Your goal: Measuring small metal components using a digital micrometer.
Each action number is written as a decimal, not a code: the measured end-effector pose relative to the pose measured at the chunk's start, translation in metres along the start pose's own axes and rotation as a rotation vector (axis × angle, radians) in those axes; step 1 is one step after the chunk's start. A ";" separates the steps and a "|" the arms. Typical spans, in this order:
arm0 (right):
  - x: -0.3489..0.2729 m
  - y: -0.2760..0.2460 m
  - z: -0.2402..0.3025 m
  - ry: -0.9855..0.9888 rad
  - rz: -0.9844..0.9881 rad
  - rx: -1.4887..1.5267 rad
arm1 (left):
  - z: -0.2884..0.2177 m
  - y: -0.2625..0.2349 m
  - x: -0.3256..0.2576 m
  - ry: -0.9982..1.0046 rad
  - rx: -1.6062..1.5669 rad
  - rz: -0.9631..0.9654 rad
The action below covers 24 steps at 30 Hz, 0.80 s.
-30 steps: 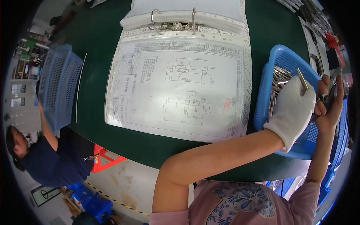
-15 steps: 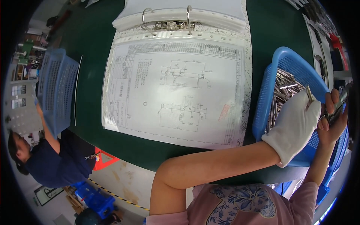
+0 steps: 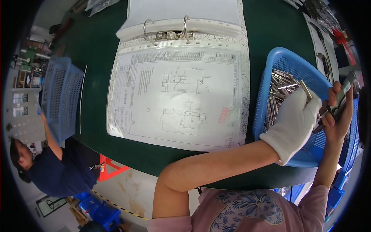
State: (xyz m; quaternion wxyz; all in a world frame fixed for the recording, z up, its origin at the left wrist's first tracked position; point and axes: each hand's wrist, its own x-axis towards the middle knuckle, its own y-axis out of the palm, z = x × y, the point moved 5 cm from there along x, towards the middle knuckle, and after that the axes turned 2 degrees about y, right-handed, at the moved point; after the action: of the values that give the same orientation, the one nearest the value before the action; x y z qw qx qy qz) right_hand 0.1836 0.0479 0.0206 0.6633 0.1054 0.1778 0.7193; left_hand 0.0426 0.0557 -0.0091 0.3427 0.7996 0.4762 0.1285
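My left hand [image 3: 294, 123], in a white glove, pinches a slim metal pin [image 3: 306, 89] that sticks up between thumb and fingers. It hovers over the near part of a blue plastic basket [image 3: 259, 104] holding many loose metal pins [image 3: 279, 82]. Just right of the glove, my bare right hand [image 3: 337, 121] grips a grey metal tool [image 3: 346, 86] that looks like a caliper. The tool slants down toward the glove, its lower end partly covered by fingers. Whether the pin touches the tool I cannot tell.
An open ring binder with a technical drawing [image 3: 177, 104] in a clear sleeve lies on the green table [image 3: 96, 96]. Another blue basket [image 3: 62, 100] stands at left, by a person in dark clothing [image 3: 63, 166]. Long tools [image 3: 324, 63] lie at far right.
Both hands have shifted slightly left and down in the picture, along with the pin and the tool. The binder and right basket also appear shifted a little left.
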 end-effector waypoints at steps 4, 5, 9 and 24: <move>-0.004 0.004 0.009 -0.047 -0.006 0.007 | -0.010 0.000 -0.003 -0.004 -0.169 0.027; -0.006 0.002 0.014 -0.058 -0.044 0.023 | -0.011 -0.001 -0.002 -0.011 -0.105 -0.003; -0.017 -0.002 0.041 -0.301 -0.204 0.046 | -0.009 -0.006 -0.002 -0.073 0.029 -0.073; -0.158 -0.138 0.023 0.188 -0.903 -0.583 | -0.008 -0.009 -0.007 -0.168 -0.054 -0.056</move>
State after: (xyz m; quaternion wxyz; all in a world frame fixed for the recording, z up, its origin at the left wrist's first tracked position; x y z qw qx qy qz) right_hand 0.3340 -0.0984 0.0002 0.8892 -0.2344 0.0569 0.3889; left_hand 0.0285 0.0559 -0.0080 0.4062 0.7845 0.4642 0.0640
